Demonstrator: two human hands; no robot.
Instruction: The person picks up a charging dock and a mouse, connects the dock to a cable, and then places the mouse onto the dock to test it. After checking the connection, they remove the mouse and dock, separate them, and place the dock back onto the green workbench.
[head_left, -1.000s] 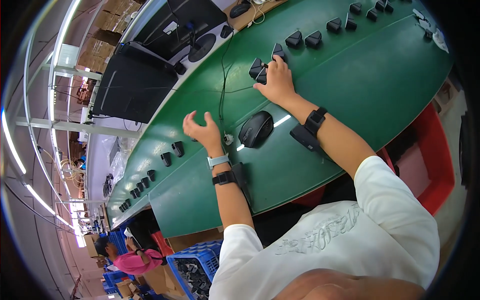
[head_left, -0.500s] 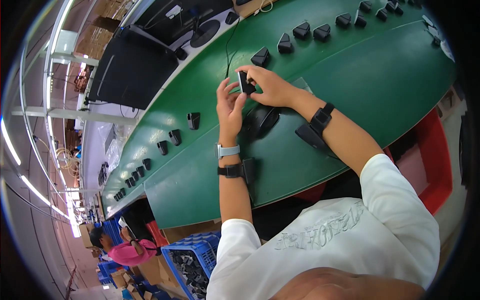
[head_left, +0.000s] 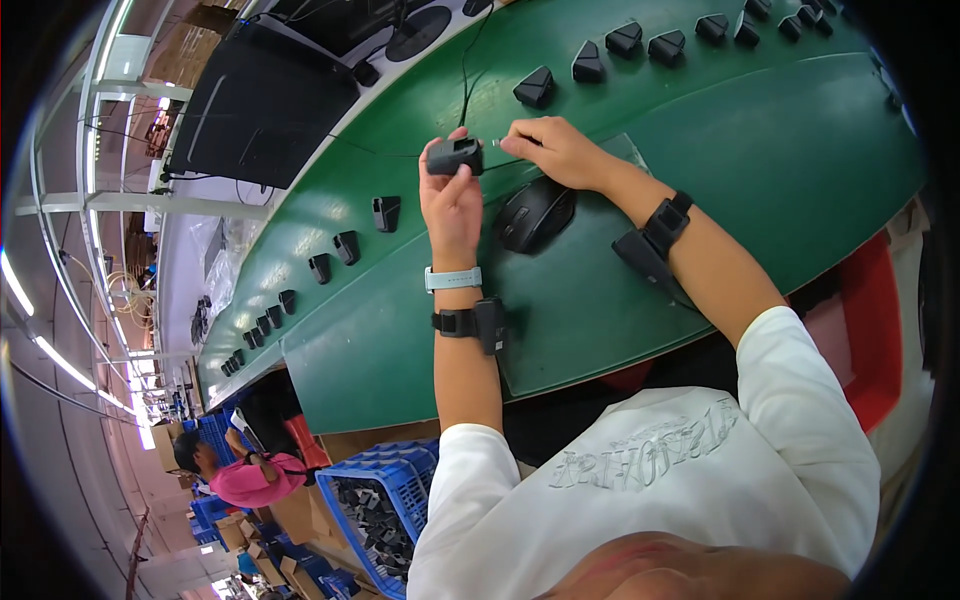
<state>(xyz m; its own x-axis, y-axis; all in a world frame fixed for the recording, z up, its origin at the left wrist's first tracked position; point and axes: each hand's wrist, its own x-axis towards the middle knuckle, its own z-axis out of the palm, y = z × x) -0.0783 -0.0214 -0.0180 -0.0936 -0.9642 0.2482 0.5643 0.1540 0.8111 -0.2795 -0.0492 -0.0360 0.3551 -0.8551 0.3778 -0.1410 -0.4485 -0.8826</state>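
My left hand [head_left: 452, 205] holds up a small black plastic device [head_left: 453, 156], thumb at its front and fingers behind it. Just to the right, my right hand [head_left: 562, 152] pinches a cable plug [head_left: 496, 142] whose small metal tip points at the device. A narrow gap separates tip and device. Part of a thin dark cable shows below the plug; its path behind the hands is hard to follow. Below my right hand a black computer mouse [head_left: 535, 214] rests on the green mat.
Similar black devices stand in rows, one [head_left: 386, 213] on the left and another [head_left: 535, 88] at the far right. Behind the green table [head_left: 400, 345] is a monitor base [head_left: 418, 34]. A blue crate [head_left: 412, 490] of black parts, a red bin [head_left: 872, 345] and a person in pink [head_left: 262, 482] are nearby.
Both hands were together at the device. Now my left hand alone holds it, turned to lie sideways, while my right hand has drawn off to the right with the plug. The mouse shows more fully.
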